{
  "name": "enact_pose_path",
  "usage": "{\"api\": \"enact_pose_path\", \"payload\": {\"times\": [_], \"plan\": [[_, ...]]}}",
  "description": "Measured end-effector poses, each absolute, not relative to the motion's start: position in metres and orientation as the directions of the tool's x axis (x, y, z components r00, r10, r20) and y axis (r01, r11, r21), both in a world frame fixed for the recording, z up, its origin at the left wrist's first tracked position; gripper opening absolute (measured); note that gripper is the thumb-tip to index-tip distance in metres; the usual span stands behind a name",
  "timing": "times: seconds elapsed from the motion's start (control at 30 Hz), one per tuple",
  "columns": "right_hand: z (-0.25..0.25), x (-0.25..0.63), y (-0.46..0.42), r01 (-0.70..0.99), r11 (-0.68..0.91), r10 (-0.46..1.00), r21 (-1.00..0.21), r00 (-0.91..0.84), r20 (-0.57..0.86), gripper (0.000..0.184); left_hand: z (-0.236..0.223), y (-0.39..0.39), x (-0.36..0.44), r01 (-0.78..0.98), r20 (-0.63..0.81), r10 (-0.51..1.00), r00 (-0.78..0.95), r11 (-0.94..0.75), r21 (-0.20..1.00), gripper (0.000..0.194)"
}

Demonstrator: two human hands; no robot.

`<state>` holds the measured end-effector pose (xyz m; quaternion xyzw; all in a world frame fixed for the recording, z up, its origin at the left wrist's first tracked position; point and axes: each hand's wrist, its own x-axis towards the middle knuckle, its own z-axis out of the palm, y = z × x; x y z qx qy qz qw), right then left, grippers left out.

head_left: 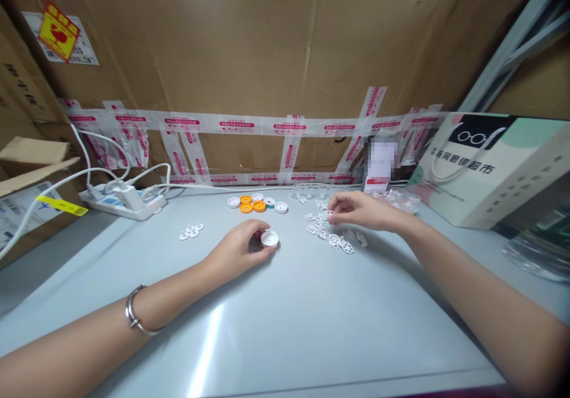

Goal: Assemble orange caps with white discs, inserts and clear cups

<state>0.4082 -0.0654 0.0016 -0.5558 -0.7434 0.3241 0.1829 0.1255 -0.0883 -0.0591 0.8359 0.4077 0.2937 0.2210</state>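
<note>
Near the middle of the table, my left hand (246, 245) grips a small round white cap (269, 239), its hollow side facing up. My right hand (350, 209) is at the pile of flat white cut-out pieces (335, 241), thumb and forefinger pinched on one white cut-out piece (330, 213). Behind my left hand lies a group of round caps, some orange (259, 206), others white (281, 207) and one with a green edge (269, 202). Several small white discs with stems (192, 231) rest to the left of that hand.
Clear plastic cups (315, 192) stand behind my right hand. A white power strip (129, 201) with cables sits at the back left, beside an open carton (35, 202). A paper bag (481, 166) and a clear bottle (543, 237) are at the right. A taped cardboard box (249, 59) forms the back.
</note>
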Motion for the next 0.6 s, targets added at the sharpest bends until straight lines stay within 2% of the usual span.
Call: {"api": "enact_pose_path", "payload": {"times": [0.17,0.3,0.43,0.6], "plan": [[-0.005,0.367,-0.076,0.576,0.272,0.945,-0.771,-0.312,0.100,0.024,-0.054,-0.091,0.125,0.559,0.378,0.791,0.481,-0.609,0.563,0.031],[-0.010,0.339,-0.080,0.510,0.289,0.920,-0.810,-0.382,0.087,0.020,-0.049,-0.093,0.123,0.552,0.474,0.763,0.440,-0.646,0.527,0.024],[-0.004,0.324,-0.081,0.460,0.234,0.917,-0.857,-0.397,0.038,0.012,-0.045,-0.094,0.122,0.459,0.459,0.782,0.422,-0.621,0.635,0.022],[0.004,0.310,-0.077,0.330,0.228,0.912,-0.916,-0.402,0.082,0.012,-0.042,-0.095,0.124,0.419,0.345,0.866,0.362,-0.482,0.770,0.023]]}}
